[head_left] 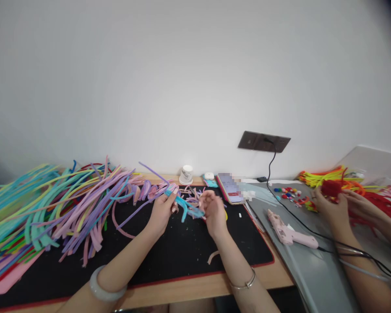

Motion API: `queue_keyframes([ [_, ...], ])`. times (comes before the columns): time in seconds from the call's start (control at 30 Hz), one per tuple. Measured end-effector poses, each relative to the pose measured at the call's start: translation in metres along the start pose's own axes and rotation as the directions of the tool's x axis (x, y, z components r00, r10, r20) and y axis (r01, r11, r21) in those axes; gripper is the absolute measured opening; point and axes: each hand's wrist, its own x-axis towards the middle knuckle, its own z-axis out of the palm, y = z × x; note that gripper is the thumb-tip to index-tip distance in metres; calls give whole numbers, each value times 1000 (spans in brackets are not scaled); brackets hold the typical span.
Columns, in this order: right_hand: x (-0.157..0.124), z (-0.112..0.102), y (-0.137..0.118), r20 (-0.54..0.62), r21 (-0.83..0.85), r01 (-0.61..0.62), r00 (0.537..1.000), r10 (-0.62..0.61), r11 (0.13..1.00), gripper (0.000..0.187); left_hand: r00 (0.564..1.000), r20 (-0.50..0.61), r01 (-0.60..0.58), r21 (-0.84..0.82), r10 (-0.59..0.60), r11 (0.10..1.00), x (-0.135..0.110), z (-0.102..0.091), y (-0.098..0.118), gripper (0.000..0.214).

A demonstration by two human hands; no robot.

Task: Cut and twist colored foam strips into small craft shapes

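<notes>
My left hand point(163, 211) is closed around one end of a blue pipe cleaner piece point(185, 205), held above the black mat point(182, 248). My right hand point(214, 211) pinches the other end of the same blue piece, fingers curled. Pink and purple cut pieces point(150, 191) lie just behind both hands. A big heap of pastel pipe cleaners point(52, 200) spreads over the left of the mat.
Another person's hands point(339, 204) work a red fuzzy ball at the right, beside yellow and orange pipe cleaners point(329, 176). A pink glue gun point(288, 232) with a black cord lies on a grey mat. A phone point(230, 188), a small cup point(187, 174) and small pompoms point(289, 193) sit near the wall.
</notes>
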Motion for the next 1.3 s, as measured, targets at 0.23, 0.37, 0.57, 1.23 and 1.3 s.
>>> queue_keyframes([
  [0.23,8,-7,-9,-5,-142,-100,995,100,985,26,898,361,96,400,-253,912,-3,-2,0,45],
  [0.37,2,-2,2,125,-360,-127,975,183,924,23,729,557,44,541,-397,840,-10,-1,-3,38],
  [0.57,2,-2,2,105,-440,-77,985,136,895,18,811,524,-45,499,-260,865,-4,-4,-7,37],
  [1.23,3,-3,0,32,-139,-254,965,261,957,23,983,182,-76,246,30,966,0,-4,0,37],
  [1.3,2,-3,-1,78,-130,-320,940,332,938,22,987,154,-64,164,39,984,1,-4,0,37],
])
